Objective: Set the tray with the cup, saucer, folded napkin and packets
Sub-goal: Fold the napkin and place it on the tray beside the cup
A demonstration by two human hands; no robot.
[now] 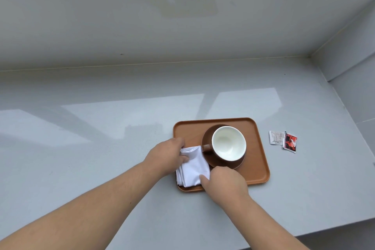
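Two bare hands met over the left half of a brown tray (261, 148) lying on a pale grey surface (91, 128). A low wall (142, 26) of the same colour backed the surface and turned a corner at the far right. On the tray's right half stood a brown saucer (206, 138) carrying an upright brown cup (229, 143) with a white interior, its handle turned left. Right of the tray and apart from it, a white packet (275, 137) and a red packet (290, 142) lay side by side on the surface, their edges touching.

The white folded napkin (194, 166) lay flat on the tray's near left part, between the two hands and just beside the saucer's rim. The left hand (168, 154) gripped its far left corner, with the thumb pressed on top and the fingers (179, 141) curled over the far edge. The right hand (225, 182) sat at the near right corner with its thumb resting on the cloth. Its other fingers curled downward behind the back of the hand, so whether they closed on the napkin could not be told.

Both hands were held back upward. The left forearm ran diagonally from the lower left. The right forearm came from the lower right, its hand covering part of the tray's near rim.
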